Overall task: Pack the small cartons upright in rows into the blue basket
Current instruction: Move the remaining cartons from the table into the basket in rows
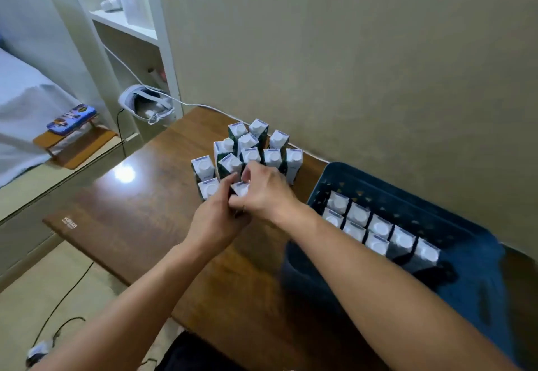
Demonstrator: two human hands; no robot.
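Both hands meet at the near edge of the cluster of small white-topped cartons (256, 152) on the brown wooden table (139, 204). The left hand (217, 219) and right hand (262, 193) have fingers clamped on one upright carton (241, 188) between them. The blue plastic basket (465, 254) lies to the right, nearer the right hand.

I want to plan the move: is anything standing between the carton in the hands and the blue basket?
Nothing visible blocks it. The hands hold a carton left of the basket, with only bare table between. The basket's near wall must be cleared; eight cartons stand inside, with room beside them.
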